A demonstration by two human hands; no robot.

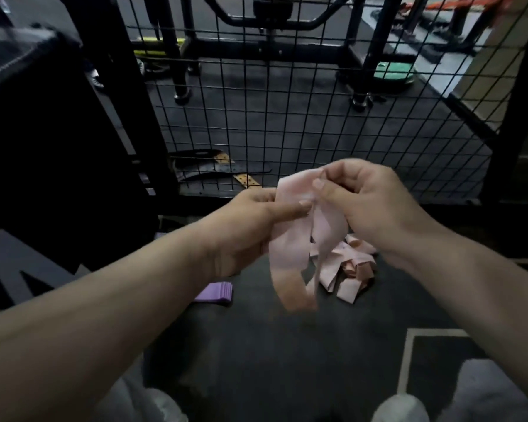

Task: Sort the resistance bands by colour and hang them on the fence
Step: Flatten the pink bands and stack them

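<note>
Both hands hold pale pink resistance bands (290,248) in front of me, low before the black wire fence (287,117). My left hand (250,226) grips the bands from the left, thumb across them. My right hand (366,202) pinches their top edge from the right. The loops hang down below the hands. A heap of more pink bands (351,269) lies on the dark floor under my right hand. A folded purple band (217,293) lies on the floor under my left forearm.
A large black padded block (43,132) stands at the left. Behind the fence are leather belts (214,169) on the floor, a machine frame (272,41) and a green plate (392,75). My knees (400,406) show at the bottom.
</note>
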